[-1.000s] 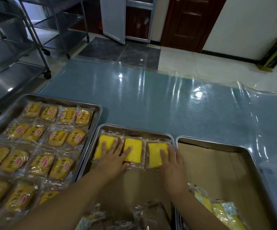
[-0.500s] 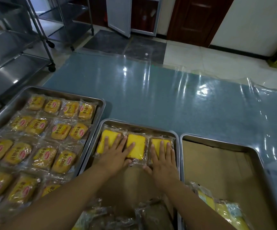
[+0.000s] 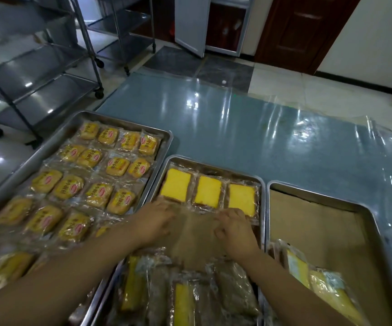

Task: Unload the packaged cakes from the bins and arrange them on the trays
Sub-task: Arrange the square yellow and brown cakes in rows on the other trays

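Three yellow packaged cakes (image 3: 208, 192) lie in a row at the far end of the middle metal tray (image 3: 216, 162), which is lined with brown paper. My left hand (image 3: 155, 222) and my right hand (image 3: 235, 231) hover over the bare paper just behind that row. Their fingers are loosely curled and hold nothing; both are motion-blurred. A heap of wrapped cakes (image 3: 185, 292) fills the tray's near end, under my forearms. The left tray (image 3: 129, 121) is filled with rows of labelled round cakes (image 3: 117, 167).
The right tray (image 3: 308, 192) has brown paper and a few wrapped cakes (image 3: 317, 281) at its near corner. All trays sit on a blue table (image 3: 249, 128) under clear plastic. Steel rack trolleys (image 3: 37, 74) stand on the floor at far left.
Both hands have lifted off the three yellow cakes and drawn back toward me, fingers curling. The three cakes stay in their row. The camera has tilted down.
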The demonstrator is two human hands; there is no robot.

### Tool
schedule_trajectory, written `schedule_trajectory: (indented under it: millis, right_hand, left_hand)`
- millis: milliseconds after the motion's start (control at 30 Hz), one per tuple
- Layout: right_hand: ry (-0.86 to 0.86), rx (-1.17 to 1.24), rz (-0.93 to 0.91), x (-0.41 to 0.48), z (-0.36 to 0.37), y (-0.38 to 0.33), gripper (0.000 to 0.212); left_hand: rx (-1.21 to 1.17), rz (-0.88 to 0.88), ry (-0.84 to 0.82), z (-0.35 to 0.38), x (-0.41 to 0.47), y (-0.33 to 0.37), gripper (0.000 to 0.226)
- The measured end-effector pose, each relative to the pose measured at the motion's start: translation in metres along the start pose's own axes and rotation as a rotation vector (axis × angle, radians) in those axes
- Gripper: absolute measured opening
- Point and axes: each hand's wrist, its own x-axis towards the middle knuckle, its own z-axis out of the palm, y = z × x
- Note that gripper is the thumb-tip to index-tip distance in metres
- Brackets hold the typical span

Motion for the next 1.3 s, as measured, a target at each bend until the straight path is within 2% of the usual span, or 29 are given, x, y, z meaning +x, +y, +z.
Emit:
schedule_trajectory:
  millis: [133,333,467,633,700,867,1033,1167,1300]
  right_hand:
    - [-0.096,0.082,-0.022,-0.022,0.007,-0.022,0.029]
    - [-0.254,0.191,-0.056,-0.052,0.011,-0.064,0.026]
    - [-0.34,0.239,-0.055,-0.068,0.006,-0.084,0.025]
    - [-0.394,0.112,-0.067,-0.076,0.001,-0.093,0.04]
    - [-0.401,0.082,-0.052,-0.078,0.001,-0.095,0.043]
    - [-0.384,0.064,-0.014,-0.088,0.005,-0.099,0.041]
    - [-0.388,0.033,0.028,-0.091,0.005,-0.102,0.036]
    - [-0.387,0.063,0.044,-0.087,0.006,-0.102,0.026]
    - [-0.365,0.048,0.03,-0.083,0.006,-0.102,0.025]
  left_hand:
    - [-0.032,-0.019,0.037,-0.003,-0.039,-0.003,0.023]
    - [-0.138,0.0,0.11,-0.009,-0.074,-0.003,0.014]
    - [-0.088,-0.004,0.053,-0.006,-0.09,-0.012,0.022]
    - [-0.044,0.028,-0.037,-0.004,-0.103,-0.019,0.022]
    - [-0.13,0.028,-0.035,-0.004,-0.105,-0.018,0.021]
    - [-0.494,-0.116,-0.14,-0.007,-0.107,-0.013,0.043]
    - [-0.611,-0.149,-0.174,-0.022,-0.101,-0.013,0.043]
    - [-0.59,-0.163,-0.058,-0.055,-0.083,-0.029,0.04]
    - [-0.576,-0.183,0.264,-0.081,-0.062,-0.03,0.041]
